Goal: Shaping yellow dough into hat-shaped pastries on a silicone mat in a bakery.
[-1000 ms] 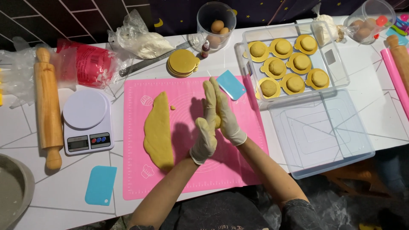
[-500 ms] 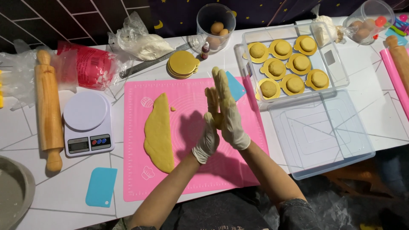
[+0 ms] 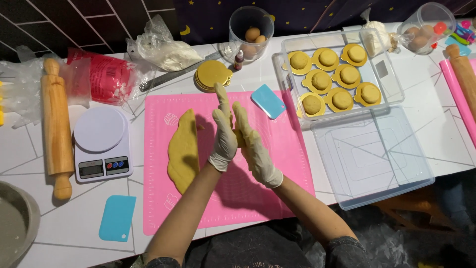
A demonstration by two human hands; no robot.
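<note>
Rolling a small lump of yellow-brown dough (image 3: 239,138) between two white-gloved palms, the person holds both hands above the middle of the pink silicone mat (image 3: 292,149) that lies along the near edge of the white tiled desk (image 3: 426,99). The left hand (image 3: 223,134) and the right hand (image 3: 253,144) are pressed flat against each other with fingers stretched out, so the grip is a closed palm-to-palm press on the lump, of which only a sliver shows between them. Judging by how things lie, the work looks partly done: seven dough balls already sit on round golden cards in the clear plastic tray (image 3: 391,74) toward the far right of the desk, while a long slab of the same yellow-brown dough (image 3: 183,151) remains on the mat's left half, so more portions seem left to shape. A stack of spare golden cards (image 3: 212,75) rests just beyond the mat's far edge. The tray's clear lid (image 3: 377,159) lies empty at the near right edge. A clear tub (image 3: 251,31) at the far edge holds brownish round balls, and another clear cup (image 3: 425,22) at the far right corner holds similar ones. A white kitchen scale (image 3: 101,144) stands left of the mat, bare.
</note>
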